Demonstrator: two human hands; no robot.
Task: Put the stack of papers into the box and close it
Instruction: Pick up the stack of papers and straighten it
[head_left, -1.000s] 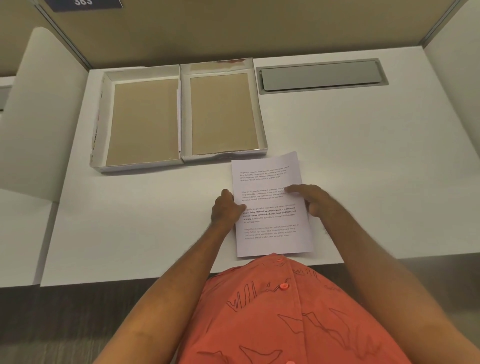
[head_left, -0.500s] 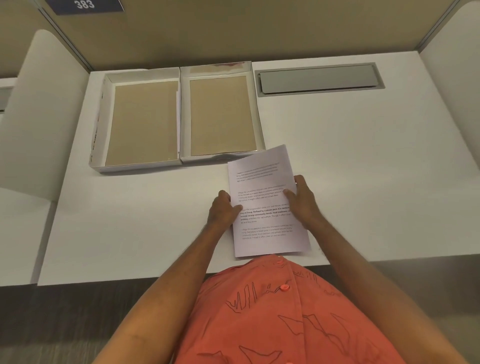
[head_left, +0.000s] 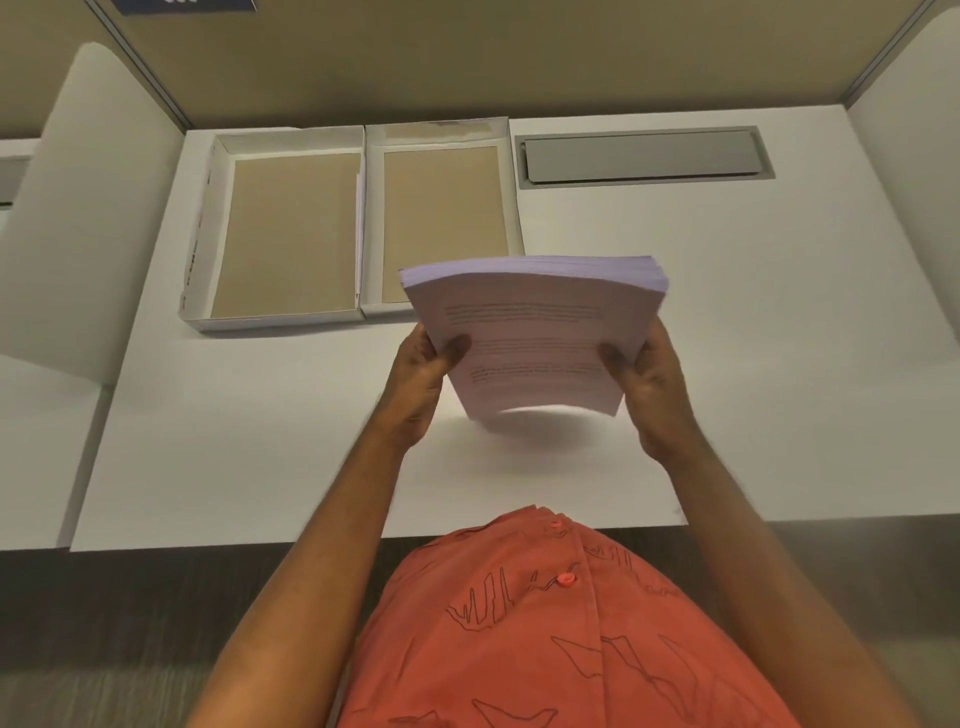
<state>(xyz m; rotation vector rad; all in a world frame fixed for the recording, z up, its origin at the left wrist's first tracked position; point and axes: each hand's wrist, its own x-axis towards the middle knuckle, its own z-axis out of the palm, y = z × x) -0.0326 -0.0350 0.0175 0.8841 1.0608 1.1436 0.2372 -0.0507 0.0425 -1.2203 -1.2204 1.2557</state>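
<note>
White paper stack (head_left: 530, 332) in 2 hands (head_left: 421, 374)

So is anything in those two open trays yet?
Both look empty: the left tray and right tray show bare brown bottoms. The stack of papers is held above the desk.

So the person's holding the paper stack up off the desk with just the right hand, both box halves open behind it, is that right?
Not quite: both hands hold it. In the head view the left hand and right hand grip the paper stack by opposite edges.
</note>
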